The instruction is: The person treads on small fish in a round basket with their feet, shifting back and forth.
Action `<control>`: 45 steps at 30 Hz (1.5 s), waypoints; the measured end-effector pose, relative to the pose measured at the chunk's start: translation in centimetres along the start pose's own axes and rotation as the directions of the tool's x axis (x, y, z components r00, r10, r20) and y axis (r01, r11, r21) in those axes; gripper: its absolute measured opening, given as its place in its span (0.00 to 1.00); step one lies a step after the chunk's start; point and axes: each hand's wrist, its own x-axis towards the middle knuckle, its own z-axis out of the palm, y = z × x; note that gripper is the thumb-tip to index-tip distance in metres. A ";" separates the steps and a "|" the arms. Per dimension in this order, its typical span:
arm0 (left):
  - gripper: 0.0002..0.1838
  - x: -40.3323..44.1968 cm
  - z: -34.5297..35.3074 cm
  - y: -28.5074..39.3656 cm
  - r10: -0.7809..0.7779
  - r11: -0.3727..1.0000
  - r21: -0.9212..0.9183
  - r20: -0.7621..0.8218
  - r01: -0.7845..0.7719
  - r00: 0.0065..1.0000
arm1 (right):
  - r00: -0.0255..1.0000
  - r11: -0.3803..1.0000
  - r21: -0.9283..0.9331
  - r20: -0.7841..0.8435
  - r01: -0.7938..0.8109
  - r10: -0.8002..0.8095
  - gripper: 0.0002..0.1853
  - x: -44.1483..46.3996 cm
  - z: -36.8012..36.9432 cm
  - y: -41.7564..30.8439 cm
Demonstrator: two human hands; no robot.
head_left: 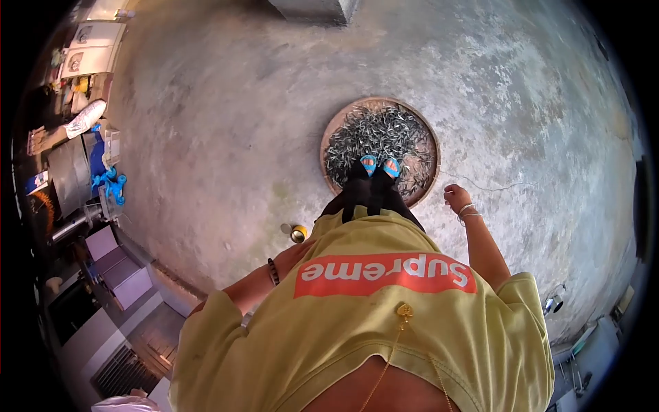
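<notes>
My right hand (456, 198), with pale bangles at the wrist, hangs right of my legs with its fingers curled closed. Whether anything small is pinched in it, I cannot make out. My left hand (292, 257), wearing a dark beaded bracelet, rests against the side of my yellow-green shirt (371, 240). Its fingers are mostly hidden there. Just beyond my blue sandals (368, 163) lies a round, shallow woven tray (427, 126). Many small silvery fish-like pieces (377, 130) are spread across it.
An open yellow can (298, 234) stands on the concrete floor (220, 137), left of my legs. A thin line, perhaps a string (491, 189), runs right from near the tray. Boxes and blue items (110, 184) crowd the left wall. A grey block (316, 9) stands ahead.
</notes>
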 end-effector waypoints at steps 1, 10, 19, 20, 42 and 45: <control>0.24 -0.3 0.4 -0.1 -0.003 1.000 0.001 -0.008 0.003 1.000 | 1.000 1.000 -0.012 0.015 -0.009 0.009 0.10 -0.1 0.1 0.4; 0.27 -2.8 3.6 -4.8 -0.253 0.819 -0.536 -0.013 0.207 0.967 | 0.997 0.992 -0.119 0.057 -0.045 0.052 0.09 -0.1 0.7 -0.5; 0.26 -2.8 -2.6 -5.6 -0.176 0.903 -0.399 -0.005 0.159 0.984 | 0.999 0.994 -0.105 0.005 0.037 -0.037 0.10 2.5 1.0 -7.1; 0.26 -2.8 -3.1 -6.8 -0.167 0.902 -0.405 -0.005 0.151 0.986 | 1.000 0.997 -0.068 0.008 0.021 -0.021 0.10 2.6 1.3 -8.2; 0.26 -3.3 -15.5 -9.9 -0.119 0.967 -0.208 0.144 0.147 0.982 | 0.987 0.952 -0.270 -0.018 0.147 -0.158 0.11 3.7 8.0 -23.0; 0.25 -3.1 -15.6 -11.4 0.153 0.929 0.334 0.044 -0.159 0.987 | 0.999 0.943 -0.332 0.003 0.034 -0.035 0.11 4.8 7.7 -19.1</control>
